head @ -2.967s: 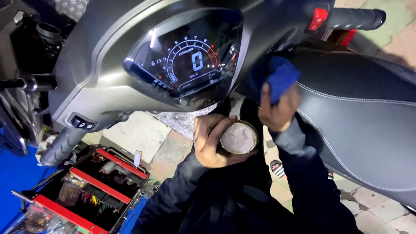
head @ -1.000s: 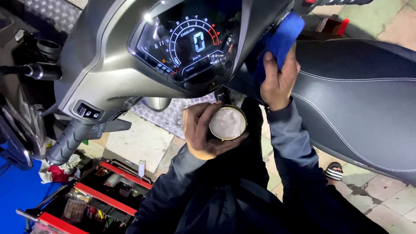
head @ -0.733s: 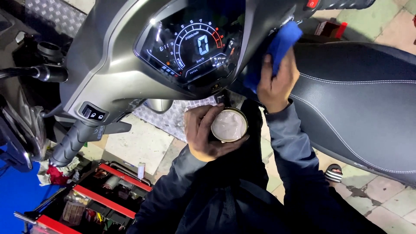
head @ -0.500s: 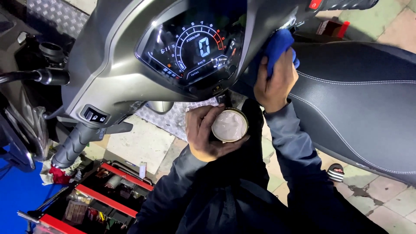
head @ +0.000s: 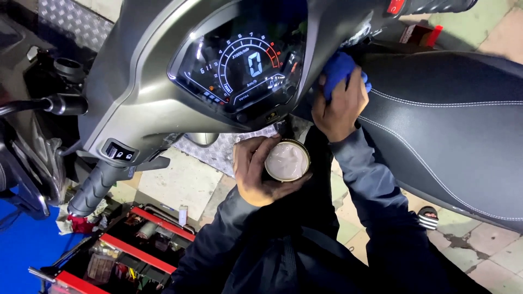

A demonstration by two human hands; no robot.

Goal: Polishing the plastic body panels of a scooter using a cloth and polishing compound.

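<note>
The left hand [head: 261, 171] cups a small round metal tin of pale paste [head: 287, 160] from the side and below, fingers curled around its rim and wall; the tin sits open-side up, just below the scooter's grey handlebar cowl [head: 136, 81]. Its lower wall is hidden by the palm. The right hand [head: 340, 106] presses a bunched blue cloth [head: 339, 68] against the bodywork where the cowl meets the black stitched seat [head: 452, 125]. The fingers are closed over the cloth, which covers their tips; the exact surface under the cloth cannot be made out. The lit digital instrument panel [head: 242, 68] lies just left of the cloth. The left rubber handlebar grip [head: 95, 188] points down towards an open red tool tray [head: 117, 250], whose contents are too cluttered to identify and which is cut off at the bottom edge. Dark sleeves hide both wrists.
</note>
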